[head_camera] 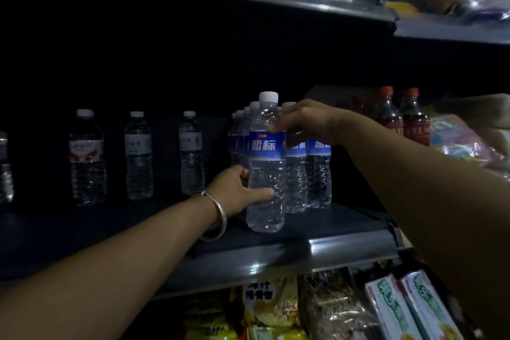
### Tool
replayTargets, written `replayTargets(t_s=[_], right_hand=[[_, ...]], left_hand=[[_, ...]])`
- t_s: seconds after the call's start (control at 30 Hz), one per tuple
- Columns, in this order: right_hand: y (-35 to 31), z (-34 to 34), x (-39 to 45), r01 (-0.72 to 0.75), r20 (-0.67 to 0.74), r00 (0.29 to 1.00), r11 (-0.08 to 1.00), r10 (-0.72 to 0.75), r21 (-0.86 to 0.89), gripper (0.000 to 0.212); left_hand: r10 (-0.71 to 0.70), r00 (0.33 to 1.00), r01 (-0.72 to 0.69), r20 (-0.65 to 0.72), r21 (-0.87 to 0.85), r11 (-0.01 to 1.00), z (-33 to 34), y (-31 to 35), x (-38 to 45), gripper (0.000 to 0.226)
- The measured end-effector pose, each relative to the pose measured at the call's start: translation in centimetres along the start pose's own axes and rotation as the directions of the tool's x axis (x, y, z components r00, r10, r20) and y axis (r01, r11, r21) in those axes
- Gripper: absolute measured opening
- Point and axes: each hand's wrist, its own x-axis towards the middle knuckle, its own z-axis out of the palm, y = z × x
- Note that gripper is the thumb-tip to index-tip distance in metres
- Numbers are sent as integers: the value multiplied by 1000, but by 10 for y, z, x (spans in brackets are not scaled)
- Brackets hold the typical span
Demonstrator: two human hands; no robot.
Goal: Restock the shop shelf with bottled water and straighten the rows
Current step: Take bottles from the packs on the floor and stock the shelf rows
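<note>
Gripping the front clear plastic blue-labelled water bottle [266,165] low at 9 o'clock was the left hand [237,190] | right hand [306,123] pinched its shoulder at 2 o'clock | upright on dark shelf [331,229]

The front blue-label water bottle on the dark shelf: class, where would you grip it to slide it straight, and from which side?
Grip the front blue-label bottle probably on its ribbed lower body, from its open left side, as the left hand does. Neighbouring bottles crowd its right, so the right hand steadies it near the shoulder.

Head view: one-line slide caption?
Both hands set a blue-label bottle at the shelf front.
</note>
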Motion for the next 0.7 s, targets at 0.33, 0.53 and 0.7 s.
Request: replayTargets(t_s=[0.33,0.53,0.7], right_hand=[[16,15,-14,-188,179,964,980,196,-58,64],[20,14,-16,-187,158,969,982,191,-38,41],[22,14,-21,-204,143,969,979,204,-17,48]], left_hand=[[-12,992,26,-125,108,994,18,6,-1,63],[-22,982,53,-186,164,985,27,8,1,65],[-26,984,54,-174,161,985,28,9,0,73]])
